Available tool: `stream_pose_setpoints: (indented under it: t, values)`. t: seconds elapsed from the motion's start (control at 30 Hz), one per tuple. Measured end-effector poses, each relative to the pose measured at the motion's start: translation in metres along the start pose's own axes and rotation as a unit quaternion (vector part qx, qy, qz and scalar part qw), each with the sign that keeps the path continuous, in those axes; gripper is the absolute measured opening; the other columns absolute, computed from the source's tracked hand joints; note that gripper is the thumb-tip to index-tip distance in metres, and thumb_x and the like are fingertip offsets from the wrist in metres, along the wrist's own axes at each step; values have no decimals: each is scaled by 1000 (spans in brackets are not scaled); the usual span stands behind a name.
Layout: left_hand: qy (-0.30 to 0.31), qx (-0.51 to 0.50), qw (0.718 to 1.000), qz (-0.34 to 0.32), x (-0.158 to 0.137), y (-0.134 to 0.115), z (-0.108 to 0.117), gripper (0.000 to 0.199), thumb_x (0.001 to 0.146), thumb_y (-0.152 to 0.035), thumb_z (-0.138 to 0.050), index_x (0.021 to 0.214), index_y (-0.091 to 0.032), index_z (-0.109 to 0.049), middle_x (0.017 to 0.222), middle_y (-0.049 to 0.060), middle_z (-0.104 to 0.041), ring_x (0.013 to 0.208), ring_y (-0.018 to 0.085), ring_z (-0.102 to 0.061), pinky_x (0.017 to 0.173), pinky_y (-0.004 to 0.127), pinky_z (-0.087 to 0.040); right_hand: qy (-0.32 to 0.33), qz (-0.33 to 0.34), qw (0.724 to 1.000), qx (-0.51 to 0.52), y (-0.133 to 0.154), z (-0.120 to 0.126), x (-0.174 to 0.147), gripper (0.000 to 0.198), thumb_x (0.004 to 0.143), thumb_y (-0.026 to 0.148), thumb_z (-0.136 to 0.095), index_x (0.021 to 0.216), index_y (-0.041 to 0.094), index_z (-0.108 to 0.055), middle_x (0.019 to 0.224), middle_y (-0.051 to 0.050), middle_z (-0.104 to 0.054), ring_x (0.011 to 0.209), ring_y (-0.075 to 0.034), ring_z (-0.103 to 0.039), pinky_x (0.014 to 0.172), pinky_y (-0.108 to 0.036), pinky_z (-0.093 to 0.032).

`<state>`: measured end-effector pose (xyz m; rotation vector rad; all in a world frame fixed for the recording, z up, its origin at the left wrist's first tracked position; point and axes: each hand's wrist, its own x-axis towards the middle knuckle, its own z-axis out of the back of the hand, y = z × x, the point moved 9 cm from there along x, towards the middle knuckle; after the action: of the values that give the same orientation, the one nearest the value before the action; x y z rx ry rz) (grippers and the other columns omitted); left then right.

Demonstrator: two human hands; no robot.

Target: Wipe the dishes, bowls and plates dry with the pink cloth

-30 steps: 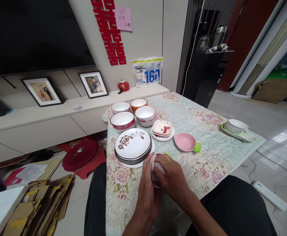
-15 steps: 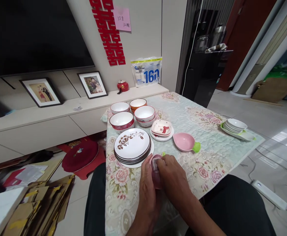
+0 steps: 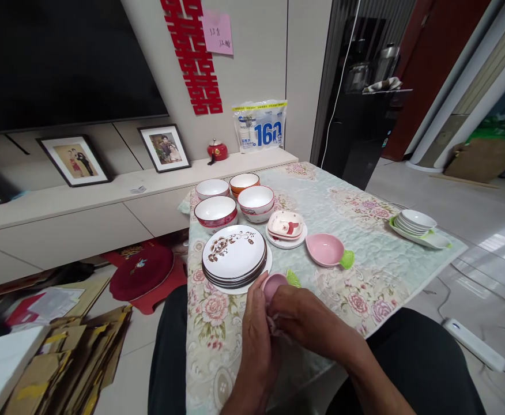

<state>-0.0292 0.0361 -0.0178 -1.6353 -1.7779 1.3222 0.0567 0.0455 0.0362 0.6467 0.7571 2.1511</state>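
Note:
My left hand (image 3: 256, 331) is wrapped round the side of a small pink bowl (image 3: 273, 283) with a green leaf-shaped handle (image 3: 293, 279), tilted near the table's front edge. Against the bowl's inside my right hand (image 3: 308, 317) presses a crumpled pale cloth (image 3: 274, 326), mostly hidden under the fingers. A second pink bowl (image 3: 325, 249) with a green leaf handle lies just beyond my hands. To the left stands a stack of white plates (image 3: 234, 253) with a brown flower pattern. Behind it, small bear-print dishes (image 3: 285, 223) rest on round white plates (image 3: 287, 244).
Several stacked bowls (image 3: 215, 210) stand at the table's back left. At the right corner, small white dishes (image 3: 417, 219) sit on a leaf-shaped plate (image 3: 429, 240). A flowered cloth (image 3: 360, 288) covers the table. A red stool (image 3: 142, 274) and flattened cardboard (image 3: 71, 357) lie to the left.
My right hand has moved down toward me inside the pink bowl, with the cloth. More of the bowl's far inside and its green handle now shows. My left hand keeps its hold.

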Motion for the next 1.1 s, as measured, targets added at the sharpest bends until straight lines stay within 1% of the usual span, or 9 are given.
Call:
stream_pose_setpoints:
  t: [0.1,0.2,0.37,0.5,0.63,0.83,0.97,1.03,1.1]
  values:
    - [-7,29,999,-39,-3,-5,-1,32,87,-42,-68,114,-25,-72,130,8,-69,140,31,-48,110,39,-45,-18,-56,983,-175,-6,-3,-6,27,81,-4,-51,80,20,-65,88,-6,-67,81,-21,-61,66,-30,-45]
    - [-21,8,999,-39,-4,-8,-1,33,86,-43,-70,113,-26,-73,132,9,-68,139,32,-49,111,40,-44,-66,-102,957,-264,-11,2,-9,27,80,-5,-52,80,20,-64,87,-8,-64,80,-25,-59,64,-32,-43]
    - [-34,-48,998,17,2,-6,0,39,88,-49,-67,119,-26,-70,128,7,-71,129,29,-58,101,38,-53,-249,-96,936,-228,-19,45,-16,16,92,8,-51,88,19,-62,86,-7,-62,79,-22,-59,70,-33,-45]
    - [-53,-105,987,112,0,8,2,46,85,-44,-71,125,-24,-67,113,5,-75,100,24,-70,84,35,-59,-360,-92,913,-168,-41,70,-28,17,99,18,-46,101,18,-63,95,-8,-66,87,-22,-62,76,-35,-47]
    - [-40,-131,985,108,-1,4,-1,47,85,-40,-71,129,-26,-65,107,2,-75,85,20,-70,77,33,-60,-351,-108,916,-158,-61,59,-24,23,101,21,-42,108,18,-64,102,-12,-67,97,-25,-62,82,-39,-50]
    - [-89,-127,984,92,2,-5,9,39,89,-38,-66,125,-23,-69,114,6,-75,95,23,-71,80,35,-62,-222,-77,961,-147,-58,40,-10,38,101,19,-40,135,14,-56,124,-15,-67,114,-27,-61,95,-46,-52]
    - [-81,-117,986,87,4,-9,10,39,89,-38,-67,125,-23,-71,116,6,-75,109,25,-68,89,35,-60,-283,-111,942,-143,-45,72,-26,31,103,29,-42,118,17,-67,116,-15,-68,112,-31,-59,96,-51,-48]
    - [-59,-108,988,92,4,-8,7,41,87,-37,-70,124,-22,-72,120,7,-75,114,26,-67,94,34,-57,-293,-118,946,-68,-42,81,-32,30,103,34,-43,107,19,-69,106,-12,-69,101,-28,-62,92,-47,-49]
    - [-21,-105,989,105,3,-6,1,43,85,-37,-72,124,-19,-72,122,9,-75,117,27,-67,99,35,-55,-243,-137,958,70,-47,74,-31,32,103,41,-45,90,21,-67,84,-5,-65,80,-21,-62,75,-36,-51]
